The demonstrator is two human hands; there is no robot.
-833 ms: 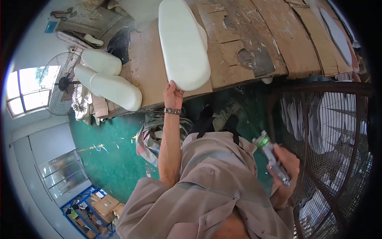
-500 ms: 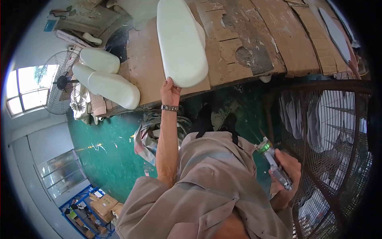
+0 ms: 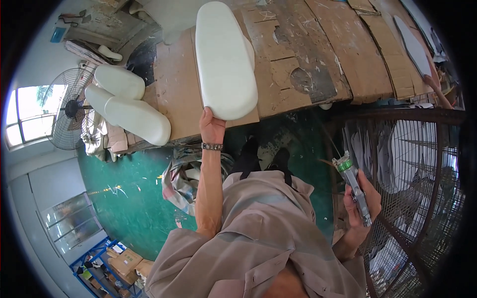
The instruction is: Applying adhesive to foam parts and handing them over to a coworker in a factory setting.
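My left hand (image 3: 212, 130) grips the near end of a long cream-white foam pad (image 3: 226, 64), thumb on top and the fingers mostly hidden under it. The pad lies over the table's near edge, rounded at both ends, with another pale edge showing along its right side. My right hand (image 3: 362, 203) is closed around a silver spray gun (image 3: 354, 184) with a green ring near its nozzle. The gun is held off to the right of my body, nozzle end up, apart from the pad.
Cardboard (image 3: 323, 49) covers the table. More cream foam pads (image 3: 139, 119) lie at its left, near a standing fan (image 3: 72, 109). A rusty wire-mesh rack (image 3: 412, 174) stands close on my right. Another person's hand (image 3: 432, 82) touches a grey pad (image 3: 413, 47) at far right. Crumpled cloth (image 3: 181, 184) lies on the green floor.
My right hand has moved slightly up and outward, turning the spray gun more upright. My left hand keeps its grip on the foam pad. The whole view has shifted slightly.
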